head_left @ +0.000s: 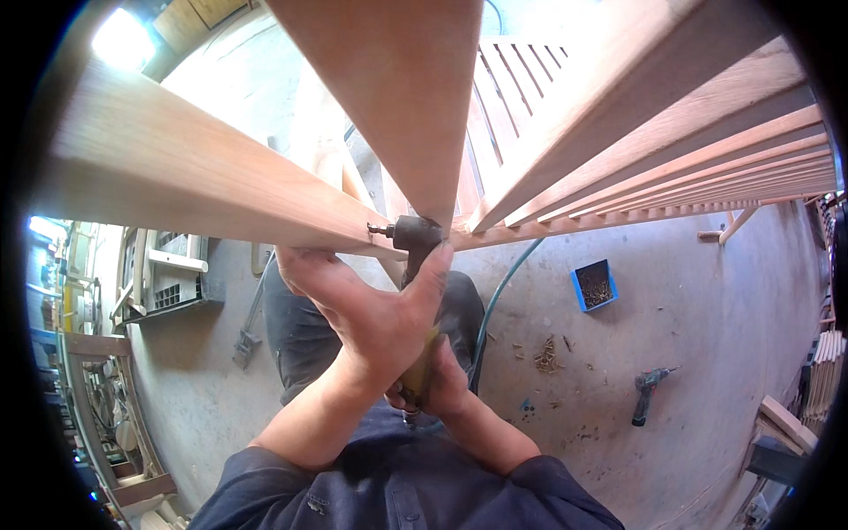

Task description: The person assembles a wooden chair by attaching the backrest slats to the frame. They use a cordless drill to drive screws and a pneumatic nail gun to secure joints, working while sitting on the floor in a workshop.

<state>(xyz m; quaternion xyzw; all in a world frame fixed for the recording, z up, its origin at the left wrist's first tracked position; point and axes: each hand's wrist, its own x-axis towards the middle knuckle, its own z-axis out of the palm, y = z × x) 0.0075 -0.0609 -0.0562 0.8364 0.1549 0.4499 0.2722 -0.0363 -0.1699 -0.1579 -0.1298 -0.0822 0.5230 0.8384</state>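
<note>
An air-powered right-angle drill [418, 237] with a dark head and yellow body stands between wooden slats. Its bit points left and touches the side of a thick wooden rail [203, 181]. My left hand [375, 309] spans the gap, its thumb pressed on the back of the drill head and its fingers curled against the rail's underside. Lower down, my right hand [446, 380] is wrapped round the yellow body. A broad slat [397, 97] rises just behind the drill head. Whether the bit has entered the wood cannot be made out.
More slats [609, 124] of the wooden frame fan out to the right. On the concrete floor are a blue box [594, 285] of screws, a loose pile of screws [548, 357] and a cordless drill [651, 394]. An air hose [503, 287] runs beside my knee. A dark crate [172, 274] stands left.
</note>
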